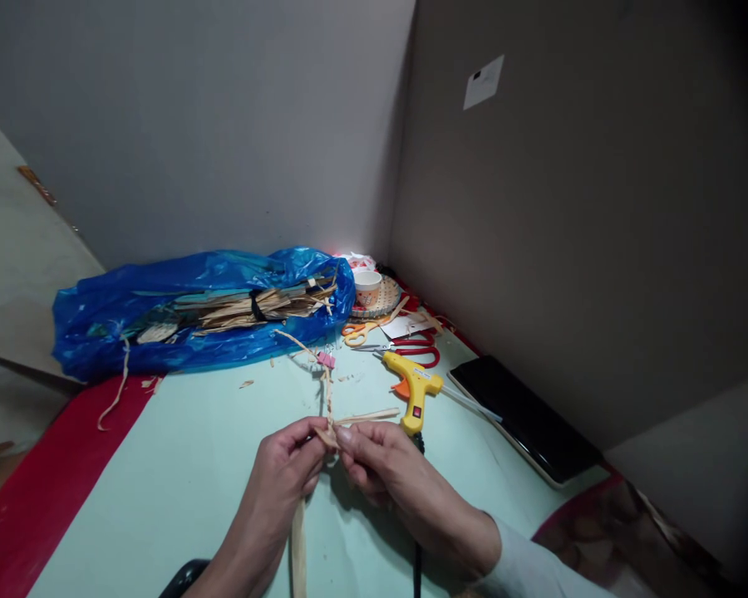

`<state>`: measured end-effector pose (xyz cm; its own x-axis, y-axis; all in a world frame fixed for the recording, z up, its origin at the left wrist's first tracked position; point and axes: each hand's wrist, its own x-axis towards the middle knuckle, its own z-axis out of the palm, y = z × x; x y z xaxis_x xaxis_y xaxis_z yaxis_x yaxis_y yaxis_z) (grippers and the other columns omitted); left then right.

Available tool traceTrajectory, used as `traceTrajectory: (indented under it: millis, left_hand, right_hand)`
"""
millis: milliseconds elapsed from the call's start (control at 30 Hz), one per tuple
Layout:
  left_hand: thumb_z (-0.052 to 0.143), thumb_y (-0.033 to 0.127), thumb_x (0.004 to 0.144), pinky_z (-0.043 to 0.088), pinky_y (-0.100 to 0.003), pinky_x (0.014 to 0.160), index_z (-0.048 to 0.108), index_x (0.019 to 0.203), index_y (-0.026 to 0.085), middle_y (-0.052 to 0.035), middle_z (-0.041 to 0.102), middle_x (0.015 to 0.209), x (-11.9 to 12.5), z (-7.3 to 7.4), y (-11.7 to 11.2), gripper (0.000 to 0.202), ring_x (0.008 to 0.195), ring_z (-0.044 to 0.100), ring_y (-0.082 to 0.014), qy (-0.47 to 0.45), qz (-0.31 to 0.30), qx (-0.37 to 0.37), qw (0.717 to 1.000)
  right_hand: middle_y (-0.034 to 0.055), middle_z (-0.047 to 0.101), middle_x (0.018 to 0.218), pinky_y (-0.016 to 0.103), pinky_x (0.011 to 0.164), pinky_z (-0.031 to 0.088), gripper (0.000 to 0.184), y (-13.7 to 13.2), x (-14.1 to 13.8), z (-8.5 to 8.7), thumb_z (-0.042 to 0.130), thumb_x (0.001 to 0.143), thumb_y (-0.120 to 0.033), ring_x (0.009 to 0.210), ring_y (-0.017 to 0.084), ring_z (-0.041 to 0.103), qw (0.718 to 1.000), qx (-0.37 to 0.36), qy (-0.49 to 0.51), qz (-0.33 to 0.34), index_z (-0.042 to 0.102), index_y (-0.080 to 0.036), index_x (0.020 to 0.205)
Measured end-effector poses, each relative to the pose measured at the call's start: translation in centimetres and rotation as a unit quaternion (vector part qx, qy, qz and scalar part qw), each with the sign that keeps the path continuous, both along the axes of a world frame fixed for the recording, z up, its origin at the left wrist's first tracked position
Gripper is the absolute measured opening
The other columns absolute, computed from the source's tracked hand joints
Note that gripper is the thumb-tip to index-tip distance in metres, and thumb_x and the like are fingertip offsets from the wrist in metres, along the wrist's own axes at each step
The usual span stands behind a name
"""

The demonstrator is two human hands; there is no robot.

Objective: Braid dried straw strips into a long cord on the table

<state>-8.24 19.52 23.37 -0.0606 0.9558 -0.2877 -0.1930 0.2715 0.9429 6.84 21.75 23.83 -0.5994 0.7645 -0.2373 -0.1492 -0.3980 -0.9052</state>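
Close together near the table's middle, my left hand (285,461) and my right hand (380,457) both pinch the near end of a braided straw strip (329,399). The braid runs away from me to a pink binder clip (326,360). One loose straw strand (367,415) sticks out to the right above my right hand. Another flat strand (298,548) hangs toward me below my left hand. Just beyond my right hand lies a yellow glue gun (414,386) with a clear glue stick in its back. Parts of the fingers hide the crossing strands.
A blue plastic bag (125,291) with a tied straw bundle (268,306) lies at the back left. Red-handled scissors (433,353), orange-handled scissors (358,334), a paper cup (367,289) on a woven tray (390,297), and a black tablet-like slab (524,415) stand right of it.
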Motion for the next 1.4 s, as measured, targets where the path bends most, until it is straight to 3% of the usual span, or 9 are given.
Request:
traceTrajectory:
  millis: [133,433,867,1033,1133,1233,1300,1400]
  left_hand:
    - [0.072,0.038,0.069,0.011,-0.019,0.043,0.063,0.08,0.012,0.0051,0.05,0.053,0.1,0.1,0.0,0.03,0.044,0.023,-0.0033,0.012,-0.005,0.002,1.0]
    - [0.075,0.042,0.064,0.017,-0.019,0.042,0.066,0.084,0.012,0.0032,0.056,0.057,0.1,0.5,-0.1,0.037,0.043,0.029,-0.0037,0.05,0.016,0.021,0.998]
    - [0.072,0.042,0.065,0.02,-0.02,0.041,0.07,0.075,0.014,0.0051,0.049,0.047,0.4,0.5,-0.1,0.029,0.041,0.03,-0.0062,0.128,0.043,0.019,0.991]
    - [0.069,0.037,0.072,0.023,-0.021,0.043,0.07,0.068,0.014,0.0007,0.057,0.05,0.1,0.7,-0.3,0.023,0.045,0.036,-0.0084,0.16,0.025,0.047,0.986]
    - [0.065,0.038,0.077,0.019,-0.021,0.043,0.067,0.063,0.014,0.0014,0.053,0.046,0.0,0.7,-0.4,0.027,0.043,0.03,-0.0071,0.126,0.018,0.029,0.991]
    - [0.066,0.037,0.077,0.011,-0.021,0.042,0.064,0.059,0.013,0.0041,0.047,0.048,-0.2,0.6,-0.3,0.03,0.042,0.02,-0.0041,0.059,0.012,0.015,0.998]
    - [0.066,0.035,0.076,0.007,-0.021,0.042,0.065,0.06,0.012,0.0054,0.044,0.05,-0.3,0.5,-0.2,0.028,0.043,0.016,-0.0034,0.027,0.001,0.008,1.0]
    - [0.064,0.032,0.077,0.005,-0.022,0.043,0.062,0.057,0.013,0.0089,0.03,0.046,-0.3,0.3,-0.1,0.028,0.044,0.012,-0.0044,0.014,-0.017,-0.001,1.0]
  right_hand:
    - [-0.0046,0.043,0.064,0.018,0.042,0.013,0.03,-0.5,-0.5,-0.1,0.061,0.087,-0.041,0.047,0.003,0.02,0.993,-0.083,0.072,-0.05,0.053,-0.013,0.079]
    - [-0.0074,0.042,0.054,0.017,0.036,0.013,0.036,-0.4,-1.6,0.4,0.069,0.076,-0.044,0.04,0.002,0.021,0.991,-0.091,0.034,-0.091,0.05,-0.015,0.068]
    - [-0.0082,0.039,0.053,0.015,0.037,0.011,0.032,-0.7,-1.9,0.2,0.063,0.081,-0.04,0.04,0.001,0.018,0.991,-0.102,0.054,-0.072,0.048,-0.016,0.068]
    - [-0.0065,0.043,0.056,0.014,0.036,0.013,0.034,-0.8,-1.5,-0.1,0.062,0.084,-0.044,0.041,0.002,0.021,0.995,-0.087,0.039,-0.039,0.05,-0.015,0.071]
    - [-0.0005,0.055,0.069,0.016,0.037,0.028,0.036,-0.6,-0.5,-0.3,0.056,0.088,-0.051,0.046,0.005,0.04,1.0,-0.018,-0.007,-0.024,0.057,-0.015,0.085]
    - [0.0025,0.062,0.08,0.022,0.053,0.044,0.034,-0.2,0.6,-0.2,0.051,0.092,-0.049,0.066,0.013,0.057,0.983,0.139,-0.071,-0.091,0.059,-0.017,0.099]
    - [0.0037,0.065,0.083,0.026,0.067,0.045,0.026,0.0,1.1,0.0,0.05,0.094,-0.04,0.077,0.016,0.06,0.942,0.271,-0.13,-0.148,0.062,-0.018,0.093]
    - [0.0056,0.068,0.083,0.031,0.074,0.042,0.023,-0.4,1.3,0.1,0.046,0.095,-0.024,0.077,0.018,0.057,0.838,0.482,-0.201,-0.16,0.066,-0.018,0.085]
